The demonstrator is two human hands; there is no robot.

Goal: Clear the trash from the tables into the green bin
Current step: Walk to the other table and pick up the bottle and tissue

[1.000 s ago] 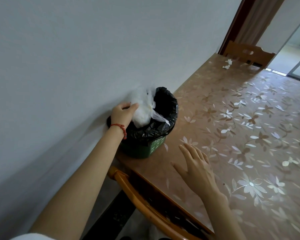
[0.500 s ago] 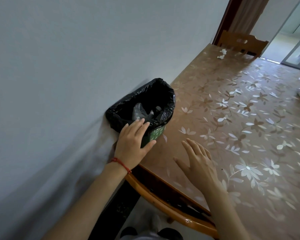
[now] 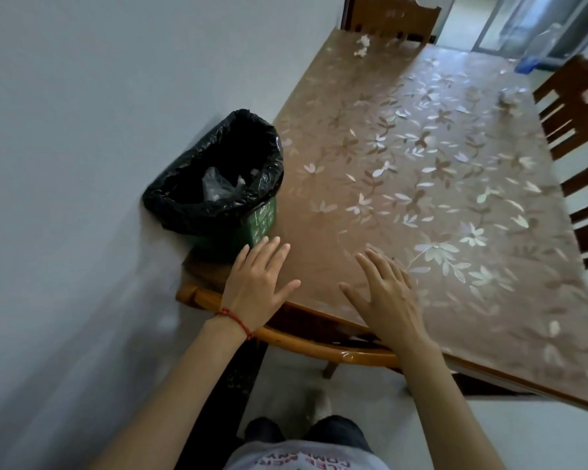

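- Trash already dropped, a clear plastic bag (image 3: pixel 218 186) and some small white scraps, lies at the bottom of the green bin (image 3: pixel 260 223), which stands on the near left corner of the table (image 3: pixel 421 205), against the wall.
- A black liner (image 3: pixel 197 201) is folded over the bin's rim, so whatever you drop stays bagged.
- Your left hand (image 3: pixel 255 286) hovers just in front of the bin, fingers straight and spread, holding nothing.
- Your right hand (image 3: pixel 386 293) hovers flat over the near table edge, equally relaxed and empty.
- With both hands free, you look ready to fetch the next piece.
- More trash waits well away from you: crumpled white paper (image 3: pixel 363 45) at the far end near a wooden chair (image 3: pixel 392 16), another crumpled piece (image 3: pixel 508 97) at the far right, and a clear bottle with a blue cap (image 3: pixel 537 49) beyond it.
- A second chair (image 3: pixel 581 157) stands along the right side.
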